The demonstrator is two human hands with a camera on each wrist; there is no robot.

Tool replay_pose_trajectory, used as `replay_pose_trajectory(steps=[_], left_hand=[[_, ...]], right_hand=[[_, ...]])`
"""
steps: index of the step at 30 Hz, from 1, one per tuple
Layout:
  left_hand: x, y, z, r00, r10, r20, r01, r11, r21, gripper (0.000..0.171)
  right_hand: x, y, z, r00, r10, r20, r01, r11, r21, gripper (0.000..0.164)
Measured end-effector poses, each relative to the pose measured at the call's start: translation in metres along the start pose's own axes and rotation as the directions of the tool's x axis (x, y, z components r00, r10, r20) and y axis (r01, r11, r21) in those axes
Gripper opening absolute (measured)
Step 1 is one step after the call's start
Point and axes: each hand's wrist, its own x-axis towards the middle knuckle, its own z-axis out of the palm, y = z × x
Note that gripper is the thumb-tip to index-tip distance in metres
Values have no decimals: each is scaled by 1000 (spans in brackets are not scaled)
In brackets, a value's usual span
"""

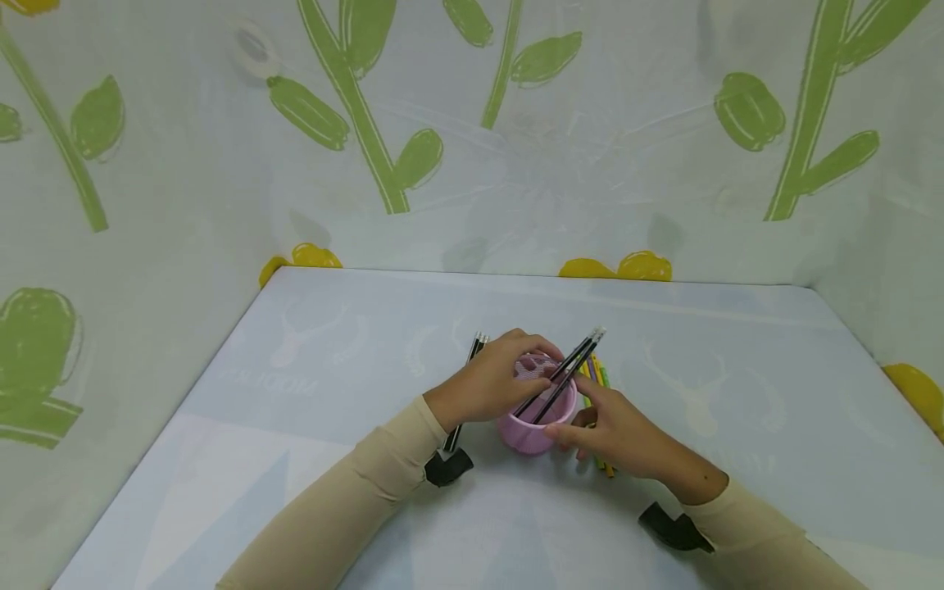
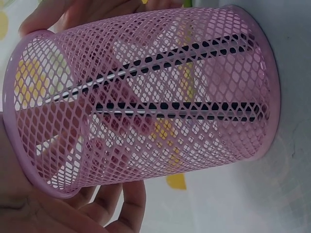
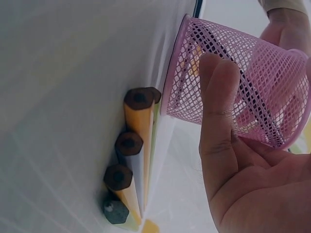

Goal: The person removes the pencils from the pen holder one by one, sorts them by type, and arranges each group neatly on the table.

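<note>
A pink mesh pen cup (image 1: 533, 429) stands on the table, and my left hand (image 1: 488, 385) grips it around the side and rim. In the left wrist view the cup (image 2: 146, 63) fills the frame, my fingers (image 2: 124, 206) curled behind it. Two black pencils (image 1: 568, 369) lean inside it toward the upper right, also seen through the mesh (image 2: 170, 109). My right hand (image 1: 618, 432) lies just right of the cup (image 3: 243, 82), its straight thumb (image 3: 218, 111) against the mesh, holding nothing. Several coloured pencils (image 3: 133, 145) lie on the table beside the cup, partly under that hand.
One more black pencil (image 1: 472, 360) lies on the table (image 1: 332, 369) left of my left hand. White cloth printed with green stems and yellow flowers (image 1: 369, 123) walls in the table at the back and both sides. Black wrist mounts (image 1: 447, 467) sit on both forearms.
</note>
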Motion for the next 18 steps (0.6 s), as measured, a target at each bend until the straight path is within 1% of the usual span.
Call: replay_pose_trajectory(steps=[6, 13, 18], left_hand=[[2, -2, -1, 1000, -8, 11, 8, 1000, -2, 32], [4, -6, 0, 1000, -3, 2, 3, 1000, -14, 30], [3, -7, 1, 1000, -3, -7, 3, 999, -33, 30]], right_hand=[[1, 0, 1, 1000, -1, -4, 1, 1000, -12, 73], [0, -1, 0, 1000, -2, -7, 2, 1000, -8, 78], [0, -1, 1, 1000, 16, -8, -16, 1000, 1, 80]])
